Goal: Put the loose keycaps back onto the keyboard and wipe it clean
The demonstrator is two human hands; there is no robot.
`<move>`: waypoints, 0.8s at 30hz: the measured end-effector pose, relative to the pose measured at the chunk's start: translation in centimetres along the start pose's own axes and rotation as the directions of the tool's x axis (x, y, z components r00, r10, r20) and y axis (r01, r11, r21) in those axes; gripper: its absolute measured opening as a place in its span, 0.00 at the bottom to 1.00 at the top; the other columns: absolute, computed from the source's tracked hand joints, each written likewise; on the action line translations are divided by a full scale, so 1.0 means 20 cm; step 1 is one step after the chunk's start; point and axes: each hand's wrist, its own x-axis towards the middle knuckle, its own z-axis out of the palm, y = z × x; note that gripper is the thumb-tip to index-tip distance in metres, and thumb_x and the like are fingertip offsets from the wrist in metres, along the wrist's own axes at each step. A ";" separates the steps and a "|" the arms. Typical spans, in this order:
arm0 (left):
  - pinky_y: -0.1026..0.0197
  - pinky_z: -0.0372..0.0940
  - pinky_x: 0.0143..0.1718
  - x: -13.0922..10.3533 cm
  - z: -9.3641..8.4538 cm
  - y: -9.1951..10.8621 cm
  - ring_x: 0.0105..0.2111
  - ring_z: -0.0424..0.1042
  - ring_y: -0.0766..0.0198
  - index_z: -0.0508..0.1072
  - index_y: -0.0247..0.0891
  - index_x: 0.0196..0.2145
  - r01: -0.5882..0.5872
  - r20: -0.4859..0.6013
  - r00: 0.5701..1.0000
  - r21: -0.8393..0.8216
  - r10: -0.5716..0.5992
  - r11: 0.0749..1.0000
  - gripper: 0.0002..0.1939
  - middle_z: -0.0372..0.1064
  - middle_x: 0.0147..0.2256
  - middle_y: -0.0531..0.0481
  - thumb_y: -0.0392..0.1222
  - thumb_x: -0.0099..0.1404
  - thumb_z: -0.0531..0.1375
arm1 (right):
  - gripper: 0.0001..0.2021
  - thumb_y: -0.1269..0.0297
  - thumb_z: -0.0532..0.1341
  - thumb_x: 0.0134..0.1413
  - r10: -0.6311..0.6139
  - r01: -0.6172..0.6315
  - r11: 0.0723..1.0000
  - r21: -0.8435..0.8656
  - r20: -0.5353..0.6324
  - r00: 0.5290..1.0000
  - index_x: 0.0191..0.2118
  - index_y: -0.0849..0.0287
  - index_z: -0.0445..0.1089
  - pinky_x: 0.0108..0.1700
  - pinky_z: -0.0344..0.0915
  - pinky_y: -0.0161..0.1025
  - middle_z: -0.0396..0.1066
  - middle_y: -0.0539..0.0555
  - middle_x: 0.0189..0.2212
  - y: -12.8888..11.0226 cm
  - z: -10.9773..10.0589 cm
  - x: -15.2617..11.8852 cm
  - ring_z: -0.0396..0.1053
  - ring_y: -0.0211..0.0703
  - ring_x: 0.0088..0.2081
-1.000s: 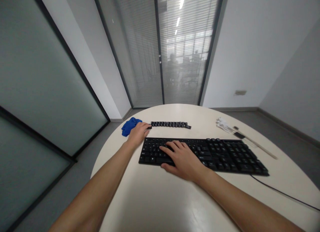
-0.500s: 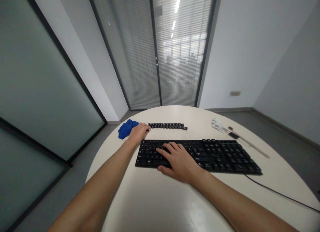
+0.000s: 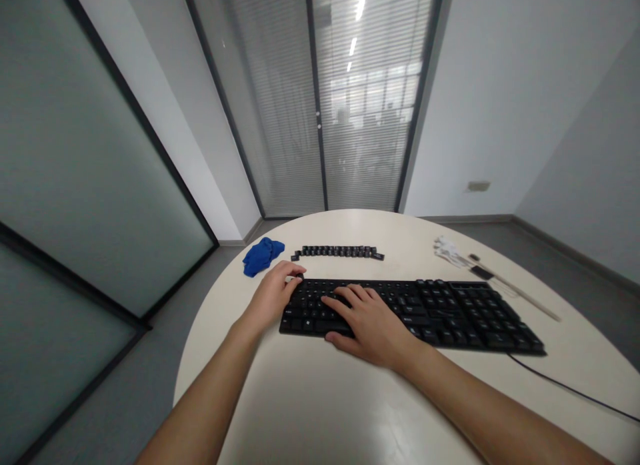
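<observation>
R hand (image 3: 373, 325) lay spread on kbd (image 3: 475, 311); loose keys (image 3: 340, 251) sat 11 o'clock from it; L hand (image 3: 273, 295) at kbd's 10 o'clock corner, couldn't tell if pinching

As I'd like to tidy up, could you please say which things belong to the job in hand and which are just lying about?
In use:
black keyboard, right hand resting on it, left hand at its corner
likely the loose keycaps beyond it

Apparently lying about:
blue cloth
white bundle
pale stick
black piece
</observation>
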 end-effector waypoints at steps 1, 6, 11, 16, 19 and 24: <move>0.53 0.67 0.51 -0.01 -0.02 0.00 0.46 0.72 0.57 0.75 0.40 0.43 0.001 0.051 0.999 -0.021 0.000 1.000 0.09 0.73 0.45 0.46 0.34 0.67 0.57 | 0.30 0.47 0.60 0.62 -0.002 0.002 1.000 -0.001 0.003 1.000 0.65 0.52 0.62 0.57 0.59 0.57 0.66 0.61 0.59 0.00 0.00 0.00 0.61 0.61 0.58; 0.55 0.66 0.50 -0.01 -0.08 -0.02 0.48 0.72 0.56 0.76 0.39 0.44 0.064 0.265 0.963 -0.099 -0.036 0.993 0.10 0.74 0.46 0.46 0.35 0.66 0.58 | 0.30 0.48 0.61 0.61 -0.001 0.000 1.000 0.010 0.020 1.000 0.66 0.51 0.62 0.57 0.60 0.58 0.65 0.60 0.59 0.00 0.00 0.00 0.61 0.61 0.57; 0.57 0.66 0.46 0.00 -0.09 -0.04 0.46 0.72 0.57 0.75 0.39 0.45 0.145 0.344 0.934 -0.125 -0.095 0.981 0.12 0.75 0.44 0.47 0.37 0.63 0.60 | 0.30 0.49 0.61 0.61 0.004 -0.004 1.000 0.018 0.035 0.999 0.66 0.51 0.62 0.56 0.60 0.58 0.65 0.61 0.59 0.00 -0.01 0.01 0.61 0.62 0.58; 0.58 0.66 0.44 0.01 -0.09 -0.06 0.42 0.72 0.58 0.76 0.39 0.42 0.169 0.406 0.907 -0.110 -0.110 0.979 0.09 0.76 0.42 0.49 0.38 0.63 0.60 | 0.30 0.49 0.61 0.61 0.002 -0.003 1.000 0.019 0.033 0.999 0.66 0.51 0.62 0.56 0.60 0.58 0.65 0.61 0.59 0.00 -0.01 0.01 0.61 0.62 0.58; 0.58 0.65 0.42 0.01 -0.10 -0.05 0.40 0.72 0.59 0.76 0.39 0.41 0.171 0.412 0.903 -0.090 -0.120 0.981 0.09 0.76 0.40 0.49 0.40 0.64 0.60 | 0.30 0.48 0.61 0.61 -0.001 0.001 1.000 0.021 0.027 1.000 0.66 0.52 0.62 0.56 0.60 0.58 0.65 0.61 0.59 0.00 0.00 0.01 0.61 0.62 0.58; 0.59 0.66 0.41 0.01 -0.11 -0.04 0.39 0.73 0.59 0.77 0.39 0.41 0.158 0.408 0.907 -0.087 -0.109 0.984 0.09 0.77 0.40 0.49 0.40 0.64 0.60 | 0.30 0.48 0.60 0.61 0.003 -0.003 1.000 0.018 0.035 0.999 0.66 0.52 0.62 0.57 0.60 0.58 0.65 0.61 0.60 0.00 0.00 0.01 0.60 0.62 0.58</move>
